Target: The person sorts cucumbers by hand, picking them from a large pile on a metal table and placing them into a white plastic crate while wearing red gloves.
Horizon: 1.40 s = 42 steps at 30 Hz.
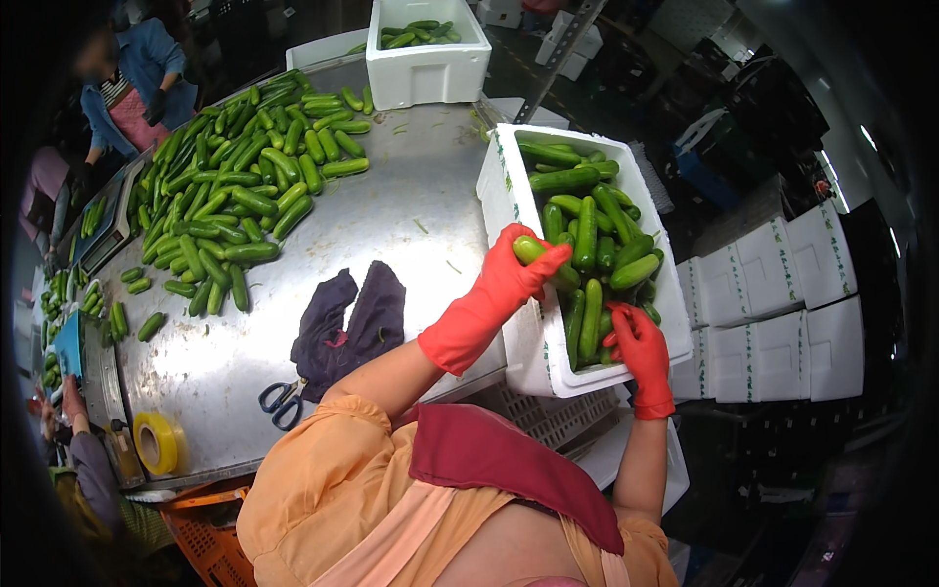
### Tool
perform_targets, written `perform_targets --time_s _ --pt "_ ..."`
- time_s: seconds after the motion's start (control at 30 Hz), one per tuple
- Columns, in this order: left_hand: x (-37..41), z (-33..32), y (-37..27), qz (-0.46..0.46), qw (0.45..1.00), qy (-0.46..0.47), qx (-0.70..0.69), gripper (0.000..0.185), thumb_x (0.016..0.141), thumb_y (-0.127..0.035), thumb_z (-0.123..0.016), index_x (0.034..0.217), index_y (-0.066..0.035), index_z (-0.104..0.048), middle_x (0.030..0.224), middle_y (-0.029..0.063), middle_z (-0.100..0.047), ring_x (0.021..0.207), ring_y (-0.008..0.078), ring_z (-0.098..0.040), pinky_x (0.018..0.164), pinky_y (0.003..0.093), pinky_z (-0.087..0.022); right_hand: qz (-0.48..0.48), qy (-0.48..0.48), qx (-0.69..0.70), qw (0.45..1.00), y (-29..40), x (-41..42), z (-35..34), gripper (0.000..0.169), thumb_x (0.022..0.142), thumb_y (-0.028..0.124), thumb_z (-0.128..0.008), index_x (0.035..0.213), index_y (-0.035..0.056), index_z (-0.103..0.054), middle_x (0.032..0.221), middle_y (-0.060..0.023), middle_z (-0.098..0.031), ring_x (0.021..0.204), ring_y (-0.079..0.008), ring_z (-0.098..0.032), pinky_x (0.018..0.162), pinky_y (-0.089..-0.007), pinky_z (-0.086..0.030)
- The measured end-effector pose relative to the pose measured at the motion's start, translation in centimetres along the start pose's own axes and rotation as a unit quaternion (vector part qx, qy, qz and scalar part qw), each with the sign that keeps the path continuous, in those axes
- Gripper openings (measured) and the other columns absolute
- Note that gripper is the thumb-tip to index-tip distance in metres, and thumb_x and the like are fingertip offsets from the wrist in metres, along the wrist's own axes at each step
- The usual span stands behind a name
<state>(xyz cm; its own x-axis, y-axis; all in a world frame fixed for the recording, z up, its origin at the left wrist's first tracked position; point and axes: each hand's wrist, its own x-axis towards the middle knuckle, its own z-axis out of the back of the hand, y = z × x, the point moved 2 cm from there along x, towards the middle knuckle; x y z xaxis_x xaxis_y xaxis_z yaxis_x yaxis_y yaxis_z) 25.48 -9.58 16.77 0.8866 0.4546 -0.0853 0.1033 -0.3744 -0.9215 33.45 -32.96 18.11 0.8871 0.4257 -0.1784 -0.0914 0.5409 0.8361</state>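
Note:
My left hand [517,268], in a red rubber glove, grips a green cucumber [530,251] above the left rim of a white polystyrene foam box [493,192]. Many cucumbers [585,235] fill this box, some lengthwise and some slanted. Inside its near right corner is my right hand [640,343], gloved in the same red. Its fingers bend down against the cucumbers there; whether they hold one is hidden. Two cucumbers [590,319] lie side by side between my hands, at the near end of the box.
A large cucumber heap [227,183] covers the left of the metal table [418,169]. Dark cloth [352,323], scissors [282,402] and yellow tape [155,443] lie nearer. Another foam box [429,73] stands behind; closed boxes [770,315] are stacked right. Co-workers [136,88] stand left.

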Motion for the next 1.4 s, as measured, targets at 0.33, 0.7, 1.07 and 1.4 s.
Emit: perform_targets --time_s 0.33,0.7,1.07,1.4 --pt "1.3 3.0 3.8 0.19 0.96 0.019 -0.206 0.058 0.09 -0.058 -0.056 0.108 -0.004 -0.052 0.074 0.0072 -0.058 0.051 0.0154 -0.055 0.043 0.023 -0.035 0.004 -0.018 -0.027 0.999 -0.1 -0.1 0.0 0.03 0.097 0.024 -0.057 0.119 0.0046 -0.064 0.069 -0.0042 -0.064 0.052 -0.0074 -0.053 0.05 -0.022 -0.043" --pt "4.3 10.9 7.7 0.239 0.802 0.146 -0.528 0.042 0.094 -0.05 -0.054 0.096 -0.009 -0.059 0.079 0.0013 -0.06 0.06 0.0105 -0.055 0.048 0.0216 -0.042 0.045 -0.037 -0.062 0.996 -0.7 -0.2 0.3 0.029 0.096 0.023 -0.057 0.118 0.0057 -0.064 0.073 -0.0034 -0.064 0.06 -0.0078 -0.058 0.052 -0.0227 -0.045" --pt "12.1 36.1 -5.7 -0.206 0.829 -0.054 -0.517 0.046 0.101 -0.028 -0.042 0.137 0.002 -0.04 0.135 0.0229 -0.05 0.117 0.0328 -0.056 0.089 0.0378 -0.054 0.156 -0.085 -0.232 0.956 3.4 -0.8 -1.1 0.033 0.086 0.033 -0.064 0.093 0.002 -0.069 0.086 -0.0168 -0.063 0.089 -0.0369 -0.059 0.078 -0.0444 -0.047" --pt "7.8 24.2 0.5 0.016 0.883 -0.068 -0.465 0.038 0.095 -0.011 -0.052 0.133 -0.004 -0.051 0.125 0.0125 -0.061 0.106 0.0235 -0.063 0.077 0.0295 -0.056 0.01 -0.051 -0.087 0.995 1.8 2.5 4.1 0.033 0.087 0.032 -0.066 0.084 -0.0015 -0.066 0.079 -0.0101 -0.066 0.068 -0.0197 -0.062 0.062 -0.0305 -0.05"
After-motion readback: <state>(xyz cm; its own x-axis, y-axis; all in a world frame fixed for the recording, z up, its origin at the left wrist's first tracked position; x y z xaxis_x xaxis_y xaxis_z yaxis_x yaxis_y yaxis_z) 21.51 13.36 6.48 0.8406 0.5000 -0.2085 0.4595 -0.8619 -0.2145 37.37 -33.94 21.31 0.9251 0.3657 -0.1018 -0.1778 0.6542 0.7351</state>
